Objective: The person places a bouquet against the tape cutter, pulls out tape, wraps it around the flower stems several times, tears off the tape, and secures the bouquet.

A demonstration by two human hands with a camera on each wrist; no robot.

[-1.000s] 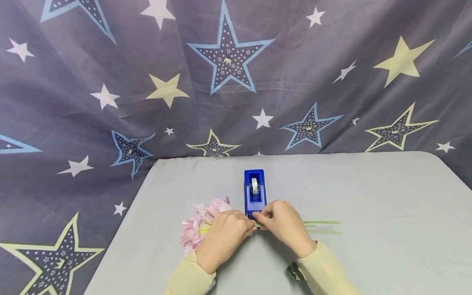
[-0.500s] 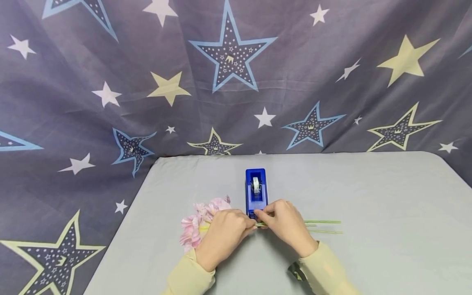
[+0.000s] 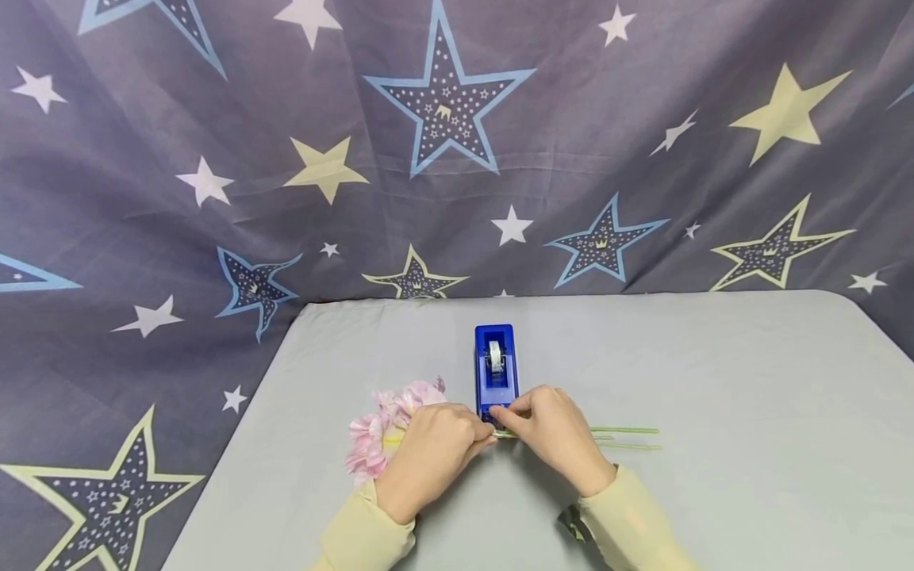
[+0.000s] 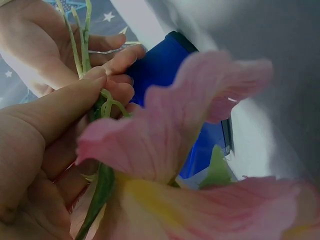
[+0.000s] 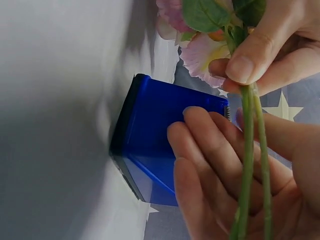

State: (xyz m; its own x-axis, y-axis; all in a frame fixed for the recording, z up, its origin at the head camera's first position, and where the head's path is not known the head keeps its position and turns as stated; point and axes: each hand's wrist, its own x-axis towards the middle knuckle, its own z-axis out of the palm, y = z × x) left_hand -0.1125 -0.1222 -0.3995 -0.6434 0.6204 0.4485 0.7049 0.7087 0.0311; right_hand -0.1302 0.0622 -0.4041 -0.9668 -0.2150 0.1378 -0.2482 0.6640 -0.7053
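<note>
My left hand (image 3: 439, 444) pinches the green stems (image 5: 247, 145) of several artificial pink flowers (image 3: 367, 448) between thumb and fingers, just below the blossoms. A shiny patch shows on the stems right under the thumb in the right wrist view. My right hand (image 3: 550, 428) is at the near end of a blue tape dispenser (image 3: 495, 381), with thumb and index finger close together by its toothed cutter (image 5: 228, 111). Its other fingers are loosely bent, and the stems pass across its palm. I cannot tell whether clear tape is between these fingertips.
A roll of tape (image 3: 495, 358) sits in the dispenser. The grey-covered table (image 3: 743, 396) reaches back to a star-patterned curtain (image 3: 543, 159). Stem ends (image 3: 628, 431) stick out to the right past the right hand.
The hands keep nearly the same pose over the last second. The flower heads have shifted very slightly to the left. The dispenser stays in place.
</note>
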